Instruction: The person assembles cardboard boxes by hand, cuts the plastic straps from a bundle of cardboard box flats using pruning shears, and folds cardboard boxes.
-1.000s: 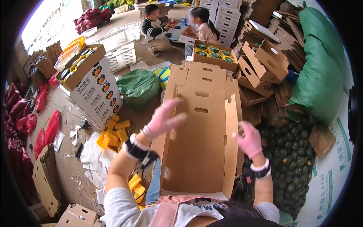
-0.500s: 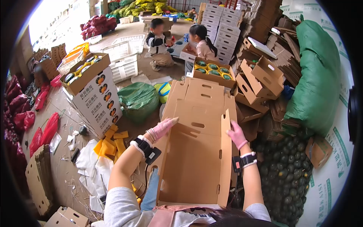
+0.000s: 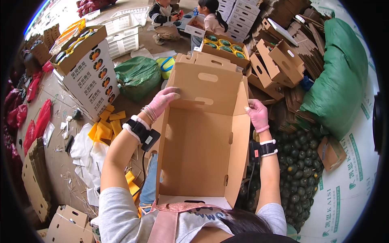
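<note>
- Bright daylight [image 3: 58,10] pours in at the upper left, almost washed out to white!
- Down below, a grey-brown floor [image 3: 56,95], littered with thin stalks, white sheets [image 3: 83,148] and yellow pieces [image 3: 106,130].
- Off to the left, red bags [image 3: 43,117] lie crumpled on that floor.
- Up top, white slatted crates [image 3: 122,41] sit beside an orange crate [image 3: 69,31].
- And look at the back — white cartons [image 3: 242,20] stacked high, with flattened cardboard [image 3: 310,48] crowding in to their right.
- Over on the right, a bulging green sack [image 3: 340,77] leans against white sheeting [image 3: 338,194] printed "KAISI" in green.
</note>
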Available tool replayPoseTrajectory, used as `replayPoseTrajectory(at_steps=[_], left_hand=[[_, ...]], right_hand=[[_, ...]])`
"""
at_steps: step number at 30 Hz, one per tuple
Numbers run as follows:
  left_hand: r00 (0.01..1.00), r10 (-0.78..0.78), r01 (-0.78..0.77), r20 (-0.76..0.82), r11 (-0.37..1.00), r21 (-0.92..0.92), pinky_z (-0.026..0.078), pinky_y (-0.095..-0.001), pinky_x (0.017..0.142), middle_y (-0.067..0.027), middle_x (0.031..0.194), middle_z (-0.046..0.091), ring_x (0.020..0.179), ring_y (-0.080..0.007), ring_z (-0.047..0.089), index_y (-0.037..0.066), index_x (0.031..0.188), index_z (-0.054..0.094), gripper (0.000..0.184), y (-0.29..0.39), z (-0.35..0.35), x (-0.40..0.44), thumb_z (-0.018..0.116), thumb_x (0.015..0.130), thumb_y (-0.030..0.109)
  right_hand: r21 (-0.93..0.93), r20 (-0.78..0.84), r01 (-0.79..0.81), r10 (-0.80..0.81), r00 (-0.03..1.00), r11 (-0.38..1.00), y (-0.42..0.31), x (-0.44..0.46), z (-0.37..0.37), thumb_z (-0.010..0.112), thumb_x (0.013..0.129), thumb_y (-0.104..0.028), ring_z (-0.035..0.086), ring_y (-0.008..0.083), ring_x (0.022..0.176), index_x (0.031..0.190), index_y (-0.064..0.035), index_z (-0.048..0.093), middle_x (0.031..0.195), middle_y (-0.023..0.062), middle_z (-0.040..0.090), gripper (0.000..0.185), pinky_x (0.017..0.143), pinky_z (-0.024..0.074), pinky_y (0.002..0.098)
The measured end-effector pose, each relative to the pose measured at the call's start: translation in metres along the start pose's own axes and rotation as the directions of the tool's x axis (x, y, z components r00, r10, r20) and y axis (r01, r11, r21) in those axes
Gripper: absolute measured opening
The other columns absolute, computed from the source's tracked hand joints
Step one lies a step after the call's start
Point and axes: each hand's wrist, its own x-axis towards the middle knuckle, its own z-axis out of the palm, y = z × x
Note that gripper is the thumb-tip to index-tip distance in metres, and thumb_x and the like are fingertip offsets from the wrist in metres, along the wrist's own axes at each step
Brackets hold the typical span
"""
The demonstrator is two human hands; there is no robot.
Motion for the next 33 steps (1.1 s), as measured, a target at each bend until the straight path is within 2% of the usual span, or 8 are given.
replayPoseTrajectory(at_steps=[1,11,15,18,22,26,29,33], left_hand=[[1.000,0.005,-0.004,-0.009,0.995,0.100,0.041,-0.0277,0.091,-0.0062,0.105,0.058,0.101,-0.0150,0.052,-0.002,0.113,0.053,0.035,-0.003,0.001,0.000,0.054,0.084,0.019],[0.927,-0.366,0.375,0.083,0.914,-0.157,0.048,-0.0314,0.086,-0.0075,0.107,0.060,0.095,-0.0177,0.058,0.002,0.108,0.054,0.028,-0.018,0.001,0.012,0.040,0.094,0.022],[0.961,-0.221,0.259,0.166,0.930,-0.260,0.047,-0.0301,0.086,-0.0079,0.105,0.059,0.096,-0.0168,0.056,0.002,0.110,0.053,0.024,-0.032,-0.007,0.019,0.047,0.091,0.015],[0.975,0.059,-0.071,-0.214,0.996,-0.046,0.046,-0.0290,0.086,-0.0068,0.104,0.059,0.097,-0.0140,0.055,0.002,0.110,0.053,0.026,-0.004,0.029,-0.001,0.055,0.085,0.006],[0.933,0.342,-0.346,0.113,0.938,0.017,0.045,-0.0262,0.080,-0.0004,0.103,0.057,0.094,-0.0092,0.052,0.002,0.111,0.052,0.034,-0.002,0.028,0.001,0.066,0.080,0.005],[0.979,0.093,-0.008,0.179,0.903,-0.429,0.042,-0.0252,0.088,-0.0021,0.108,0.059,0.101,-0.0112,0.053,0.001,0.116,0.052,0.040,0.024,0.046,-0.016,0.057,0.089,0.029],[0.963,-0.134,0.207,0.235,0.924,-0.321,0.040,-0.0255,0.090,-0.0051,0.109,0.059,0.105,-0.0140,0.052,-0.001,0.114,0.052,0.049,-0.005,0.006,0.006,0.055,0.088,0.040],[0.856,-0.238,-0.058,0.459,0.838,0.543,0.042,-0.0265,0.085,-0.0079,0.100,0.058,0.092,-0.0150,0.052,0.000,0.106,0.052,0.049,0.038,0.016,0.005,0.064,0.081,0.040]], right_hand=[[0.154,-0.022,0.036,-0.033,0.999,0.987,0.001,-0.003,-0.001,0.063,0.075,-0.002,0.057,0.0065,0.069,0.091,0.0026,0.060,0.081,0.0048,0.063,0.017,0.063,0.0476,0.0210],[-0.185,-0.179,-0.046,0.012,0.984,0.982,-0.005,-0.014,0.015,0.062,0.076,-0.002,0.055,0.0047,0.064,0.085,0.0011,0.062,0.071,0.0006,0.061,0.009,0.059,0.0463,0.0198],[0.063,0.121,-0.033,0.025,0.992,0.997,-0.011,-0.017,0.011,0.062,0.079,0.000,0.055,0.0048,0.068,0.085,0.0004,0.062,0.075,0.0005,0.062,0.006,0.063,0.0458,0.0190],[0.167,0.226,-0.086,0.047,0.973,0.982,-0.004,-0.016,0.004,0.063,0.079,0.001,0.055,0.0051,0.072,0.085,-0.0003,0.061,0.078,0.0008,0.061,0.006,0.064,0.0454,0.0190],[0.190,0.158,-0.038,0.008,0.987,0.981,0.005,-0.020,0.010,0.064,0.078,-0.001,0.052,0.0088,0.073,0.105,-0.0045,0.048,0.086,0.0007,0.052,0.032,0.069,0.0451,0.0226],[0.281,0.073,0.046,-0.069,0.995,0.959,0.064,-0.018,0.005,0.060,0.085,-0.019,0.049,0.0123,0.088,0.119,-0.0045,0.040,0.090,0.0045,0.050,0.042,0.082,0.0416,0.0246],[0.343,0.215,-0.136,0.063,0.975,0.930,0.051,-0.019,0.006,0.054,0.088,-0.029,0.049,0.0131,0.095,0.124,-0.0026,0.038,0.098,0.0075,0.053,0.047,0.088,0.0400,0.0258],[0.086,0.550,-0.142,0.071,0.832,0.986,0.026,-0.014,-0.004,0.062,0.080,-0.033,0.052,0.0155,0.100,0.122,-0.0018,0.043,0.109,0.0108,0.054,0.056,0.090,0.0419,0.0303]])
